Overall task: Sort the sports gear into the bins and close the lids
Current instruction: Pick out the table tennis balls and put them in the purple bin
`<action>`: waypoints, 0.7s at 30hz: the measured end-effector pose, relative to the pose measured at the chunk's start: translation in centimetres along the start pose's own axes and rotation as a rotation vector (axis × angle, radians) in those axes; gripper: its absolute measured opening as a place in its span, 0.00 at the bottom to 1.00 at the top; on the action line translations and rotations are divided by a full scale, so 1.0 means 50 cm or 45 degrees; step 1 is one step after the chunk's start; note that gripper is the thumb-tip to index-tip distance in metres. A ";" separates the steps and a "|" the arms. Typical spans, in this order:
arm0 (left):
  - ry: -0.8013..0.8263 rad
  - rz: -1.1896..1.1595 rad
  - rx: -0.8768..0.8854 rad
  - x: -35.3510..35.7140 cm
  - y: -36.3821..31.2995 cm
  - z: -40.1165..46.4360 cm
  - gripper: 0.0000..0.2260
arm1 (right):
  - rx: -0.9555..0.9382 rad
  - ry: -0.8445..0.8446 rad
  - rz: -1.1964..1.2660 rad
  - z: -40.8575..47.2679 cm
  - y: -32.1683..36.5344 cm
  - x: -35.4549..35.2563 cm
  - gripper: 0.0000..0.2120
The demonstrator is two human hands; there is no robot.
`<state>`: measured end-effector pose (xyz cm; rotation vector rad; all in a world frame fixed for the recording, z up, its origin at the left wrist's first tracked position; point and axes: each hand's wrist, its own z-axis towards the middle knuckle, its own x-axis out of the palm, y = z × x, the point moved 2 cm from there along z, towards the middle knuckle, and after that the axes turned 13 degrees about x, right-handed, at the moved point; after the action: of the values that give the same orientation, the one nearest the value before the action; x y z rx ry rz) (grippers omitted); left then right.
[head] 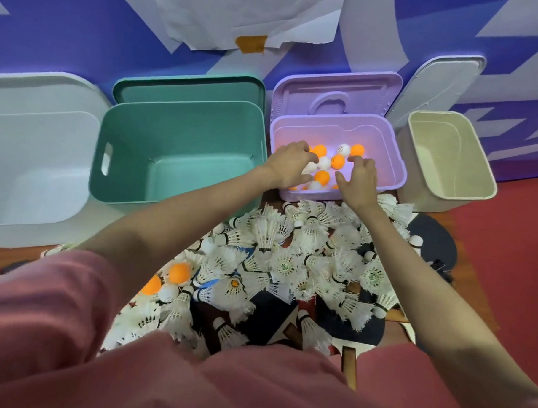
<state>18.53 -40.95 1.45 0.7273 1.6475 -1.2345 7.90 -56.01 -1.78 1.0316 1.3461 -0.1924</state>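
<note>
Nearest the camera, a pink sleeve (51,321) and pink clothing fill the bottom of the view, and both bare forearms reach forward from it. Below and behind the hands, a heap of white feathered shuttlecocks (295,264) covers the floor, lying over dark table tennis paddles (359,326) whose wooden handles poke out toward the person. To the left of that heap, under the left forearm, two orange balls (179,273) and a white one sit among the feathers. Just past the heap, both hands are over the purple bin (395,167), inside its opening. The left hand (291,169) has its fingers curled downward over the balls in the bin (337,162); whether it actually grips one cannot be told. The right hand (357,181) hovers with fingers loosely bent and parted, thumb apart, holding nothing visible. Orange and white table tennis balls lie on the bin floor between and beyond the two hands. The purple lid (337,96) stands upright behind the bin. Left of the left hand stands a green bin (177,115), its green lid (188,90) leaning behind it, and further left a pale grey bin (29,171). Right of the right hand is a cream bin (450,159), with a pale lid (435,88) propped against the blue and white wall (69,43) behind.
</note>
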 end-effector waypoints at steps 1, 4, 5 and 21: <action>-0.119 -0.039 0.054 -0.010 -0.009 -0.032 0.19 | -0.078 -0.047 0.067 -0.029 0.013 0.000 0.19; -0.532 -0.158 0.202 -0.039 -0.038 -0.168 0.14 | -0.376 -0.098 0.210 -0.142 0.062 0.011 0.14; -0.635 -0.172 0.190 -0.045 -0.043 -0.222 0.12 | -0.472 -0.051 0.221 -0.180 0.078 0.022 0.13; -0.435 -0.004 -0.409 0.061 0.066 -0.688 0.12 | -0.671 0.598 -0.454 -0.385 0.293 0.267 0.09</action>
<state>9.11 -7.62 -0.21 0.2965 1.5104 -0.9991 7.65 -28.43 -3.63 0.3927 1.8752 0.1506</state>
